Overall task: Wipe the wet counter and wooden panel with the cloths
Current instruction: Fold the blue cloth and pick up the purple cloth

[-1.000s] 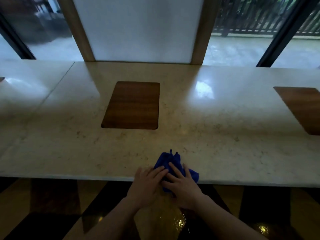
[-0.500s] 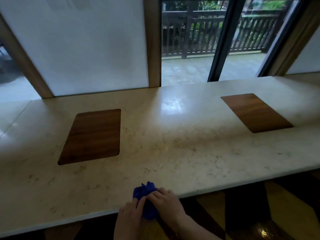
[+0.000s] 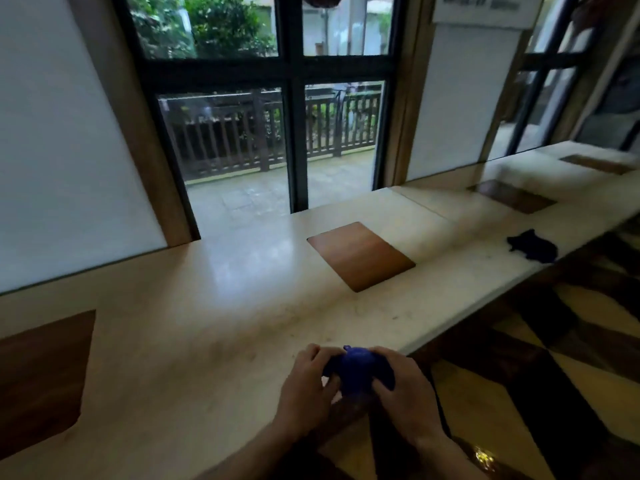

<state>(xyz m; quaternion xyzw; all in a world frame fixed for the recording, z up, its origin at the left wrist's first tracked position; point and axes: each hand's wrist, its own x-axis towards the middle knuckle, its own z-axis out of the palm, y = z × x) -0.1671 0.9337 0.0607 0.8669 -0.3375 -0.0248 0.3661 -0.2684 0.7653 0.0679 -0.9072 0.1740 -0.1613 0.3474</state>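
Observation:
A bunched blue cloth [image 3: 356, 370] is held between both hands at the near edge of the pale stone counter [image 3: 214, 327]. My left hand [image 3: 306, 386] grips its left side and my right hand [image 3: 403, 393] grips its right side. A wooden panel [image 3: 360, 255] is set flush in the counter ahead and to the right. A second dark blue cloth [image 3: 533, 245] lies crumpled on the counter farther right, near the front edge.
Another wooden panel [image 3: 41, 375] sits at the left, and more panels [image 3: 510, 196] lie along the counter to the right. White screens [image 3: 52, 161] and a window stand behind the counter. A glossy patterned floor [image 3: 540, 393] lies below the front edge.
The view has swung to the right and upward, which brings the second cloth and farther panels into sight. Both hands still hold the blue cloth at the counter's edge, now more bunched.

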